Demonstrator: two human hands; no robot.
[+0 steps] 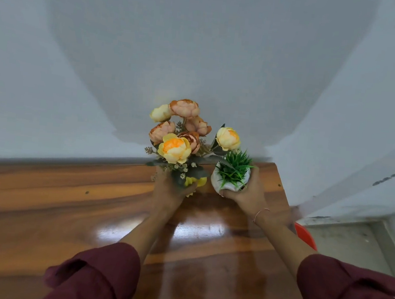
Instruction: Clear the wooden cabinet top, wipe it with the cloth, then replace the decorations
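Note:
A glossy wooden cabinet top (65,209) runs along a pale wall. My left hand (168,190) grips a yellow vase (197,183) that holds a bunch of orange, peach and yellow artificial flowers (175,147). My right hand (247,195) is closed around a small white pot (217,180) with a tuft of green artificial grass (235,170). Both are near the back right of the cabinet top, close to the wall. I cannot tell whether the vase or pot rests on the wood or is lifted. No cloth is in view.
The wall (201,53) stands directly behind the cabinet. The cabinet's right end (283,201) drops to a grey floor (352,236). Part of a red object (306,237) shows on the floor beside it. Dark red sleeves cover my forearms.

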